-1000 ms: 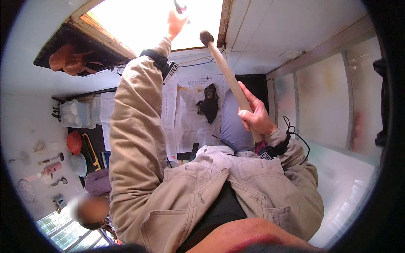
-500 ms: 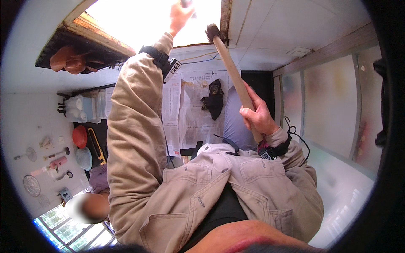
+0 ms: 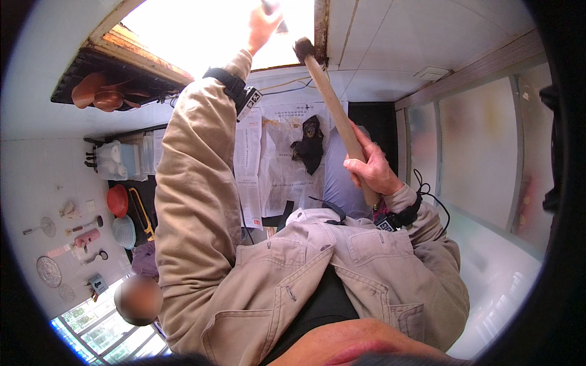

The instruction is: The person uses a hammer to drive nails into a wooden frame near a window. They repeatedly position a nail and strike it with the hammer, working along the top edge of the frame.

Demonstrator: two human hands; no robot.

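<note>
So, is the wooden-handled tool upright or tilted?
Tilted: the wooden-handled tool slants leftward from the right hand up to its dark head. Whether that head touches the opening's frame, I can't tell.

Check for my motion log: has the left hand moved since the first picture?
Yes, the left hand has shifted slightly right, nearer the right side of the wooden frame.

Middle open, right side barred

Between your left sleeve point(image 3: 198, 158) and the stick point(image 3: 336, 110) you have an open gap over the papers point(image 3: 278, 168), wires point(image 3: 287, 82) crossing its far end. The stick slants across your way from there to your right hand point(image 3: 375, 169). Outward of that hand, you have room before the panes point(image 3: 479, 140).
</note>
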